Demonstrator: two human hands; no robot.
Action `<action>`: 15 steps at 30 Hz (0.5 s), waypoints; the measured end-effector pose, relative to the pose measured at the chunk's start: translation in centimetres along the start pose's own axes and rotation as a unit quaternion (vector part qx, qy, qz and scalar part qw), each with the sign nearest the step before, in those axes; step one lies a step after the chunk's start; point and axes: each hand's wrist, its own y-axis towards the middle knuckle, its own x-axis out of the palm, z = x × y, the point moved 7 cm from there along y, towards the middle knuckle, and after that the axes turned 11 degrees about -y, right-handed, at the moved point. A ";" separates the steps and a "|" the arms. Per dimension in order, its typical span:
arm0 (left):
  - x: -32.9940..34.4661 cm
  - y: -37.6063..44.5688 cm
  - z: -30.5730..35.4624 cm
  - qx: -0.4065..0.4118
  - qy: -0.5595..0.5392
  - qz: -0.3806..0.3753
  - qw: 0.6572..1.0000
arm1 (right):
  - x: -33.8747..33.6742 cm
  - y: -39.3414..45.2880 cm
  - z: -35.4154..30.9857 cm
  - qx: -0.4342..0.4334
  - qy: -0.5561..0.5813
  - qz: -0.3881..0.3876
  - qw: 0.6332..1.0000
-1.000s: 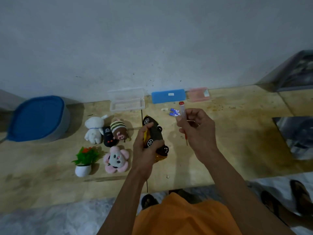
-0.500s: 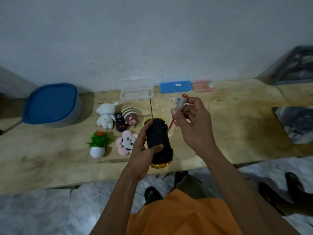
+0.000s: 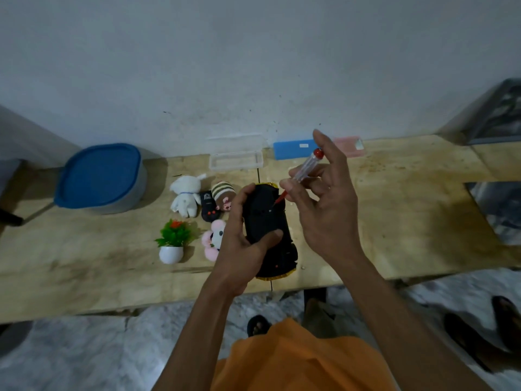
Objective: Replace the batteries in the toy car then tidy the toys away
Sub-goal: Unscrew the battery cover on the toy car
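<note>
Head view: the left hand [image 3: 239,244] grips the black, yellow-trimmed plastic toy car [image 3: 267,230] underside up above the wooden worktop [image 3: 394,210], long axis running away from the person. The right hand [image 3: 324,210] pinches a clear-handled, red-capped screwdriver [image 3: 303,173], tip on the car's underside.

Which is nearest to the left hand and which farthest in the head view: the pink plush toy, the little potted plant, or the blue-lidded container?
1. The pink plush toy, just left of the left hand, partly hidden behind it.
2. The potted plant, farther left on the table.
3. The blue-lidded container, far left, back near the wall.
</note>
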 end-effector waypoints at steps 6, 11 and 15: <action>0.4 -0.5 0.6 0.014 0.027 -0.009 1.000 | -0.7 -0.6 0.2 0.002 0.006 0.024 1.000; 0.2 -0.9 0.7 0.014 0.023 -0.003 1.000 | -0.8 -1.1 0.4 0.018 0.015 0.029 0.999; 0.0 -1.0 0.8 0.011 0.022 -0.002 1.000 | -0.5 -1.3 0.4 0.024 0.019 0.028 0.999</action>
